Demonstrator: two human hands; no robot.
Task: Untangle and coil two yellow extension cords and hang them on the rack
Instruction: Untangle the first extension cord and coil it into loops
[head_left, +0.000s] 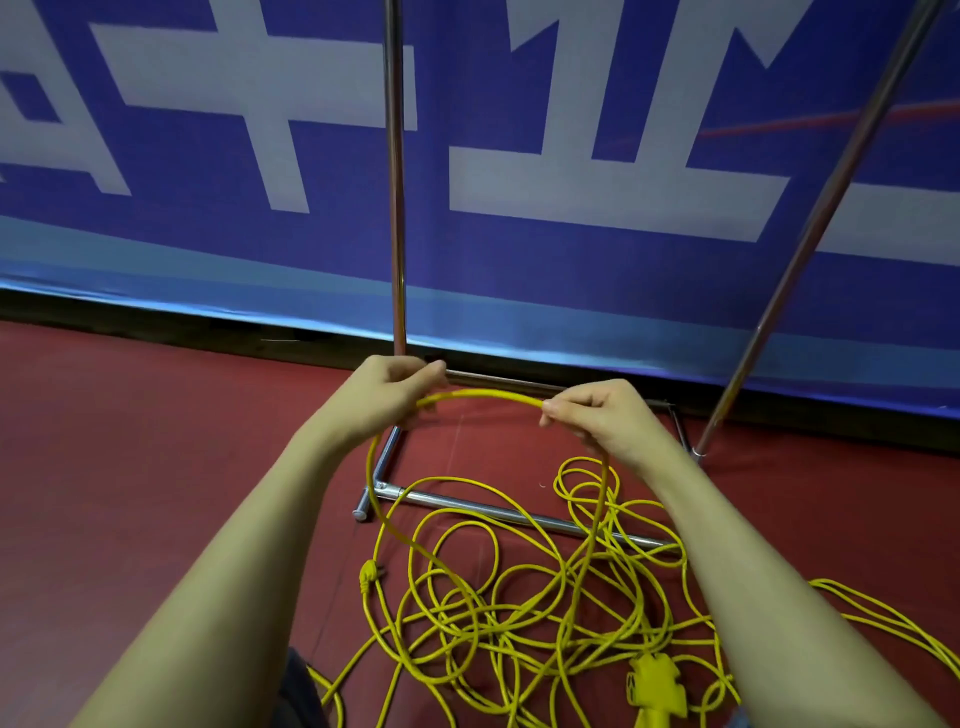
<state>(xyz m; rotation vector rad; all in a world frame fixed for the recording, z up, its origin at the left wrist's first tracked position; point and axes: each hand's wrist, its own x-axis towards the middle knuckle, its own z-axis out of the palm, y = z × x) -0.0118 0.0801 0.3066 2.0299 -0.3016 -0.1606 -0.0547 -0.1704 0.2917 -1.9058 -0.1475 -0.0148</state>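
A tangled heap of yellow extension cord lies on the red floor in front of me. My left hand and my right hand each grip the same raised stretch of yellow cord, which arcs between them. From both hands the cord hangs down into the heap as a loop. A yellow plug dangles at the heap's left. A yellow socket end lies at the bottom right. The metal rack stands just behind my hands, its base bar running under the cords.
A blue banner with white shapes covers the wall behind the rack. The rack's second upright leans up at the right. More yellow cord trails off to the lower right. Red floor spreads to the left.
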